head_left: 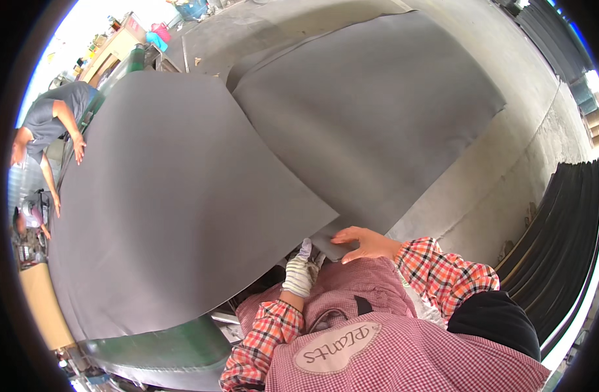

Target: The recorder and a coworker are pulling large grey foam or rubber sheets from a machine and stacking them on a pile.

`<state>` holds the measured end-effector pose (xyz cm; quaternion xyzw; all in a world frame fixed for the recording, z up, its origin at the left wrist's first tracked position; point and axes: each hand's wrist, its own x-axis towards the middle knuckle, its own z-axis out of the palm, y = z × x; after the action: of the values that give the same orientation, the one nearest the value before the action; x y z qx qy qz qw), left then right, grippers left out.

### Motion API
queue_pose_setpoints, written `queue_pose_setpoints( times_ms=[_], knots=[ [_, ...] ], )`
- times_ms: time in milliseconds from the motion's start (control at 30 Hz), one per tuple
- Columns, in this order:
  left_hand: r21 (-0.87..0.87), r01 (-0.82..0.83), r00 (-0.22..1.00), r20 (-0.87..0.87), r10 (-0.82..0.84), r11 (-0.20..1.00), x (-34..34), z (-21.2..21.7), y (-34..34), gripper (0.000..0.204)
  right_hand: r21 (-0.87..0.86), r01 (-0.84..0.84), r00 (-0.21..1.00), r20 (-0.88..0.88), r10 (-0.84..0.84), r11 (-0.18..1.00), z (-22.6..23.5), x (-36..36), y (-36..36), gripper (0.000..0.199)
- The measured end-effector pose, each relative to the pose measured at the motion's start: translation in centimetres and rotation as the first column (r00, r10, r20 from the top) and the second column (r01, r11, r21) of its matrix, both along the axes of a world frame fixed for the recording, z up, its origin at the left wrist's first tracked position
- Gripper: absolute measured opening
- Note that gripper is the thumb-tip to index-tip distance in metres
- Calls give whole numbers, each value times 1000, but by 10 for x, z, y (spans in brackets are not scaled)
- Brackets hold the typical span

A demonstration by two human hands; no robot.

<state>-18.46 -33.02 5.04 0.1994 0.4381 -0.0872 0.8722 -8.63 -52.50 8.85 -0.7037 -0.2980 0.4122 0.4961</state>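
A large smooth grey sheet [175, 183], perhaps rubber or foam, lies over a green-sided table or belt on my left. A second stretch of grey sheet [378, 111] spreads on the floor ahead, its near end rising to my waist. My right hand [371, 244] is bare; its fingers and thumb hold that near end by the edge. My left hand [300, 273], in a striped white work glove, is closed with the thumb up, beside the near corner of the sheet on the table. What lies inside its fingers is hidden.
A co-worker [57, 121] leans over the table's far left side, both hands on the sheet; another person [33, 214] is nearer. Dark sheets stand stacked [554, 242] at my right. Beneath the table sheet shows a green belt [162, 346]. A cluttered desk [119, 46] stands far left.
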Motion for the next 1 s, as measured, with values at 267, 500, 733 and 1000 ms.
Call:
queue_pose_setpoints(
  times_ms=[267,500,733,1000],
  knots=[
    [166,-9,999,44,2,986,31,4,-17,53,-8,64,992,-112,-64,998,-23,11,7,58],
    [130,2,999,37,-7,992,40,1,-18,62,28,130,901,-421,-106,991,-22,19,9,61],
    [498,183,958,102,-267,848,34,-4,-17,80,-195,95,917,-365,-162,976,-18,14,24,39],
    [574,175,976,-206,-65,800,-4,-22,46,79,40,710,674,246,-696,703,54,44,37,21]
  ],
)
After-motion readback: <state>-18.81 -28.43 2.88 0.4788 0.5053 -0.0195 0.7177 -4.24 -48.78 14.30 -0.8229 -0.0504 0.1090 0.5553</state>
